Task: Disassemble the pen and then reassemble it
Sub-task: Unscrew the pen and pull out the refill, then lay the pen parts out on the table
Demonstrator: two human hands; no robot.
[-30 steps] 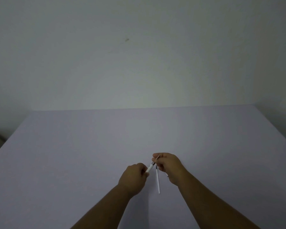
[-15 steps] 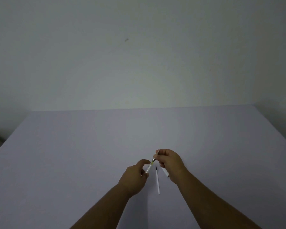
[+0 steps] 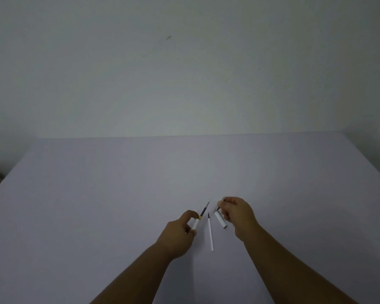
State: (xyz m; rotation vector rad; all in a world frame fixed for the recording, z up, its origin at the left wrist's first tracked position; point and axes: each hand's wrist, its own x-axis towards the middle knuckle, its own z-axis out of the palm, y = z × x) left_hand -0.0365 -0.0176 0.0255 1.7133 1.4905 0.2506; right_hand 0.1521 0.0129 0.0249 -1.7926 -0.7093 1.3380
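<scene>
Your left hand [image 3: 180, 232] is curled around the white pen barrel [image 3: 196, 224], thumb and fingers pinching it near its upper end. The barrel slants up and to the right, and out of its top, past a small yellow band, a dark refill [image 3: 205, 209] sticks out to a fine metal tip that points away from you. That tip is in the open, touching nothing.

Your right hand [image 3: 237, 216] is well clear of the left, with a gap of bare surface between them. Its fingers are bent inward, and its fingertips [image 3: 225, 199] are closed on a small metallic piece; it is too small to say more about it. Just below and left of those fingers there is a short white pen section [image 3: 220, 219] with a dark, metallic-looking end at each tip. It slants down to the right beside your palm; you cannot tell from this view whether your hand also holds it or whether it lies on the surface.

Between your two hands a thin white tube [image 3: 210, 233] with a dark tip lies flat on the pale lavender surface [image 3: 97, 205], running almost straight toward you, untouched by either hand.

Both forearms come in from the bottom edge. Behind the surface stands a plain greyish wall [image 3: 184, 73].
</scene>
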